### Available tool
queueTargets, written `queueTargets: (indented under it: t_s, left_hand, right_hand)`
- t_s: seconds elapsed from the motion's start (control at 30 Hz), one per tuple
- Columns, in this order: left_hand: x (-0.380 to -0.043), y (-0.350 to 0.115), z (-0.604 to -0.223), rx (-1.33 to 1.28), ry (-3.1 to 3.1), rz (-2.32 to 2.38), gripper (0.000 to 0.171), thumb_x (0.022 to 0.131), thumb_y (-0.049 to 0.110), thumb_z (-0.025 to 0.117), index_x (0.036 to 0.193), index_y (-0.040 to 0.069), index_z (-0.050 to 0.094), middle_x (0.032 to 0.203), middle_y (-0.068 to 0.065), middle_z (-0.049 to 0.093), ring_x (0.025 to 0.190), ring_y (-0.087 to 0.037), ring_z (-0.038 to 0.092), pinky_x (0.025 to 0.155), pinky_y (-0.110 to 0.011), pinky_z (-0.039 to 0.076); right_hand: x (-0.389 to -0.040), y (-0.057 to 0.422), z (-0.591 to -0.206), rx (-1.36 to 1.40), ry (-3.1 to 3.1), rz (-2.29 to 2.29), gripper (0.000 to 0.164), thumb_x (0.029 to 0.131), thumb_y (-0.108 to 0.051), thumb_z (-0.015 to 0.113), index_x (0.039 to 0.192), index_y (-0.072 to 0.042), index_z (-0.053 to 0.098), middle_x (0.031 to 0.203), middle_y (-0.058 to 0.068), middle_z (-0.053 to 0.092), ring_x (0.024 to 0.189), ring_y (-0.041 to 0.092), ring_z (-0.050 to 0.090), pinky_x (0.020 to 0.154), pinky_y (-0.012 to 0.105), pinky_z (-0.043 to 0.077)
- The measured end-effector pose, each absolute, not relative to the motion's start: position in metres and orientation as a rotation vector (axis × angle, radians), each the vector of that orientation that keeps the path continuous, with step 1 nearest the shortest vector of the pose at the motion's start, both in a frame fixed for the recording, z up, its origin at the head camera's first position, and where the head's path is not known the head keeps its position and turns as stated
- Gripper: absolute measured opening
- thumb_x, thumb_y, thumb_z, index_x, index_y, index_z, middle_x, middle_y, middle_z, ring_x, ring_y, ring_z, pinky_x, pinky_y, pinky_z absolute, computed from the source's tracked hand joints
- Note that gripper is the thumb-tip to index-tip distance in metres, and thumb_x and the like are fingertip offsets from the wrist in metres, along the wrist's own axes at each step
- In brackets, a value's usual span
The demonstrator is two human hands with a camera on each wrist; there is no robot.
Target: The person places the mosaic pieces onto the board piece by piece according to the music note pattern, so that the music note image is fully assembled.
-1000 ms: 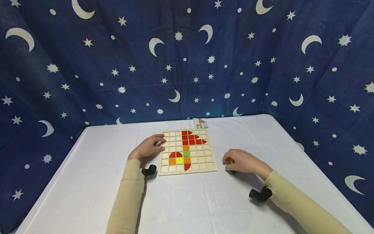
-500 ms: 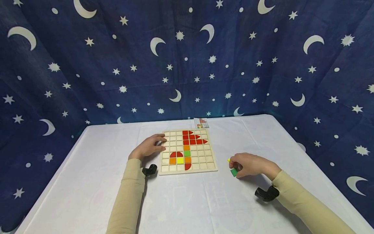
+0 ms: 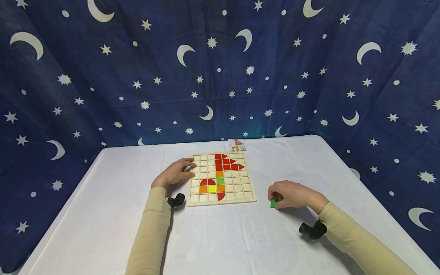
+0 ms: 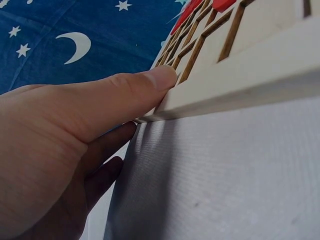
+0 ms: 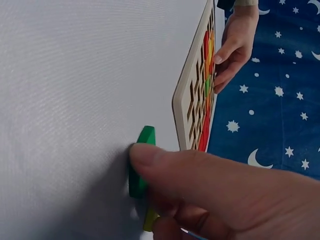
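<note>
A pale wooden grid board lies flat on the white table, with red, orange, yellow and green tiles set in some of its cells. My left hand rests at the board's left edge, fingers relaxed. In the left wrist view its thumb touches the frame's top. To the right of the board, my right hand pinches a small green tile low over the table, the thumb across its face. Part of a yellow tile shows beside the curled fingers, mostly hidden by them.
A small printed card with a coloured grid picture lies just behind the board. The white-covered table ends at a dark blue curtain with moons and stars. A black wrist-worn device sits by the right sleeve.
My right hand has shifted slightly right and toward me, and the green tile now shows more clearly at its fingertips. The left hand stays at the board's edge.
</note>
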State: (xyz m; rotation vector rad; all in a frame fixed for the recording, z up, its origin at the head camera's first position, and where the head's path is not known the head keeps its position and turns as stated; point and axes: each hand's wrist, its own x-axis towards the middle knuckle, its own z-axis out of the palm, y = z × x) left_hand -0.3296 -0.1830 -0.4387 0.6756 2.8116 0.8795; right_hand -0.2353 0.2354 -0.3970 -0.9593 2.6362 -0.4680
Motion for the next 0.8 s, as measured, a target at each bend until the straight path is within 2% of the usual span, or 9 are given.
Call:
queueTargets:
  t_s: [0.17, 0.8]
  left_hand:
    - [-0.3292, -0.1830, -0.4389, 0.666, 2.810, 0.877, 0.045, 0.090, 0.022, 0.071, 0.130, 0.004, 0.062, 0.151, -0.014, 0.041, 0.142, -0.035, 0.031, 0.117, -0.049, 0.025]
    - [-0.3288, -0.1826, -0.4373, 0.653, 2.802, 0.882, 0.046, 0.090, 0.022, 0.071, 0.130, 0.003, 0.062, 0.151, -0.015, 0.041, 0.142, -0.035, 0.031, 0.117, -0.050, 0.025]
  right_hand:
    - [-0.2342, 0.2344, -0.3990, -0.914, 2.677, -0.445, 0.017, 0.080, -0.018, 0.079, 0.086, -0.018, 0.063, 0.078, -0.008, 0.054, 0.071, 0.007, 0.048, 0.063, 0.024, 0.043]
    - [-0.2360, 0.2283, -0.4030, -0.896, 2.679, -0.439, 0.016, 0.080, -0.017, 0.079, 0.085, -0.019, 0.064, 0.080, -0.007, 0.053, 0.073, 0.011, 0.050, 0.063, 0.025, 0.043]
